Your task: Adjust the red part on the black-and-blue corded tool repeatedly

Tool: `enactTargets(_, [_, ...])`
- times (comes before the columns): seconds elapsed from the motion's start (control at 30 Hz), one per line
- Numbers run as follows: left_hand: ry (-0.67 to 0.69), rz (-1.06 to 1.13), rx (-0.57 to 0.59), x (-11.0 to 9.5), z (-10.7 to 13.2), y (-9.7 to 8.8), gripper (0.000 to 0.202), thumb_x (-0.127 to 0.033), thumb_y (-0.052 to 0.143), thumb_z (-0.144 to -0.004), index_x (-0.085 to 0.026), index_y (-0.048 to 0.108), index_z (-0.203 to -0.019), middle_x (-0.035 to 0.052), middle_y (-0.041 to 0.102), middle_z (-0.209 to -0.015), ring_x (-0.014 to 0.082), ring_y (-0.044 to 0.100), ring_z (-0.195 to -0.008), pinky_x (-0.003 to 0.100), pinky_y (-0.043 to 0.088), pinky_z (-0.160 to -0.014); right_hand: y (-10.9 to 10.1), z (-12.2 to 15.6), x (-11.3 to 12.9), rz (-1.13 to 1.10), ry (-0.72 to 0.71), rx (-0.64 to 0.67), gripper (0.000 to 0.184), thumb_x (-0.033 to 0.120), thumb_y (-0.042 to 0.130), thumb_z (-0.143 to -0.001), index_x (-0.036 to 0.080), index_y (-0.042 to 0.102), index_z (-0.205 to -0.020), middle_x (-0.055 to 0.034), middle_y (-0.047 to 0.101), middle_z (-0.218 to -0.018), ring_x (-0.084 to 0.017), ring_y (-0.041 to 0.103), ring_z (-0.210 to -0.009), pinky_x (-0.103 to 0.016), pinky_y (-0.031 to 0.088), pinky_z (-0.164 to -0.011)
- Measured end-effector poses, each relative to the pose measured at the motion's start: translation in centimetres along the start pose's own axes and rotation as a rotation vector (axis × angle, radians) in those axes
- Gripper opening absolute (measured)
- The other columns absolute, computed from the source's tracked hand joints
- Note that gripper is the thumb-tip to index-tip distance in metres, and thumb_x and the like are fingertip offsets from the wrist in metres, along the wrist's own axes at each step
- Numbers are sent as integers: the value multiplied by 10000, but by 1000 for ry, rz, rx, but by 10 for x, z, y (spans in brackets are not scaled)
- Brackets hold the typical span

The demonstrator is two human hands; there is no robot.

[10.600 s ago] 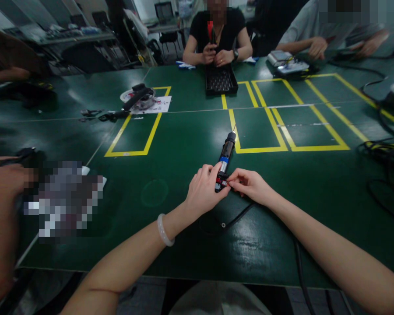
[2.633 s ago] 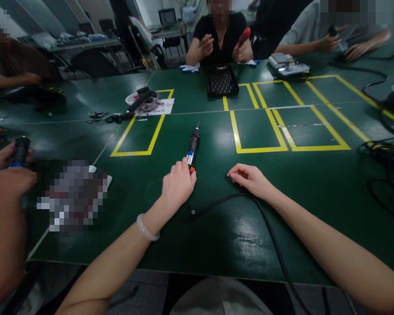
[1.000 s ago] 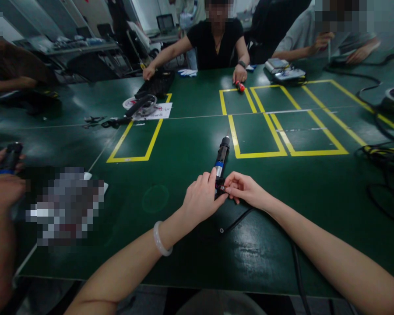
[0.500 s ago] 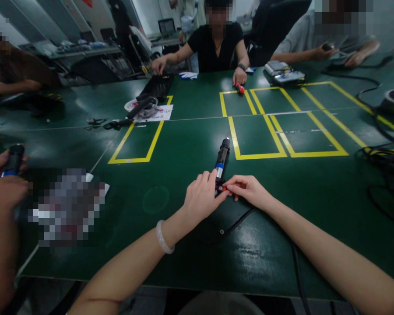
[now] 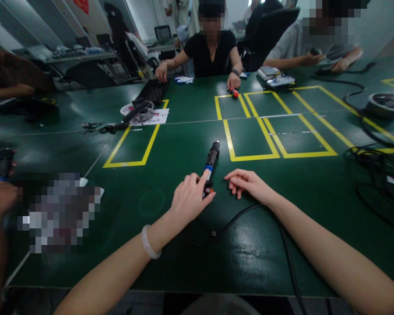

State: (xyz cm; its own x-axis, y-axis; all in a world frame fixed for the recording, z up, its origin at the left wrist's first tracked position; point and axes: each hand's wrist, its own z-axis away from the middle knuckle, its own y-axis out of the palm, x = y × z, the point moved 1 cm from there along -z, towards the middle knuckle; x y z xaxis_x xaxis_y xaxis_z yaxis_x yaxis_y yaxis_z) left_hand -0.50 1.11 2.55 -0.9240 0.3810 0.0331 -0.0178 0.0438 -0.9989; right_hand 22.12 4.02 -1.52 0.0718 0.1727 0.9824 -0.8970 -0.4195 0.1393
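Green tabletop (image 5: 177, 271) filled my feed: nearest, a black cable (image 5: 290, 263); beyond, my left hand (image 5: 190, 194) curled fingers around the power driver (image 5: 212, 157); just beside it, my right hand (image 5: 249, 183) hung, fingers loosely bent, slightly spread; farther, yellow tape (image 5: 254, 157).

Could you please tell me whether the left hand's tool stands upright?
No, it's tipped: the tool points forward, the left hand over its rear.

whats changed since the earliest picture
The right hand has come away from the near end of the black-and-blue tool and is now to its right. Opposite, the black tray has moved left, and the red tool, then held up, is lowered to the table. The left hand still holds the black-and-blue tool; the white paper stays put.
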Motion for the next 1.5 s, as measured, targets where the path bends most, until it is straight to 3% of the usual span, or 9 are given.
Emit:
enactTargets(0.27, [-120,-113,26,58,6,-1,665,-558,412,-961,-232,319,-1532,130,555,-1104,273,546,-972,350,454,-787,0,2,-2,3,6,9,322,423,667,-878,139,663,-1030,-20,620,-768,-113,622,-640,-209,528,-495])
enactTargets(0.6, [-429,-178,82,170,-7,3,710,-632,314,-944,-176,370,-1486,193,554,-1174,360,568,-1047,422,478,-812,0,3,-1,9,13,-4,322,426,670,-875,137,665,-1017,-19,621,-768,-108,618,-631,-207,520,-496])
enactTargets(0.83, [-616,-157,138,256,-16,8,695,-625,309,-962,-121,386,-1434,209,508,-1279,334,537,-1092,451,466,-845,0,3,-1,-7,12,-5,325,432,673,-873,141,661,-1017,-16,615,-762,-110,621,-635,-207,527,-496])
enactTargets(0.97, [-724,-133,161,292,-20,11,697,-610,337,-960,-95,381,-1428,224,492,-1306,342,516,-1110,449,454,-851,0,3,0,-8,7,4,324,437,673,-874,143,661,-1009,-20,616,-760,-114,625,-641,-206,530,-494])
enactTargets(1.13, [-775,-138,167,305,-24,11,677,-551,335,-973,-43,375,-1420,277,454,-1351,370,490,-1144,470,440,-864,-1,2,0,-9,0,8,331,441,672,-874,141,659,-1014,-20,620,-761,-114,626,-641,-209,534,-497])
enactTargets(1.5, [-767,-171,45,289,-24,17,693,-472,475,-947,51,345,-1383,299,464,-1357,367,470,-1182,459,419,-901,2,3,1,8,10,4,315,428,666,-880,141,661,-1010,-19,619,-757,-109,616,-628,-213,524,-502])
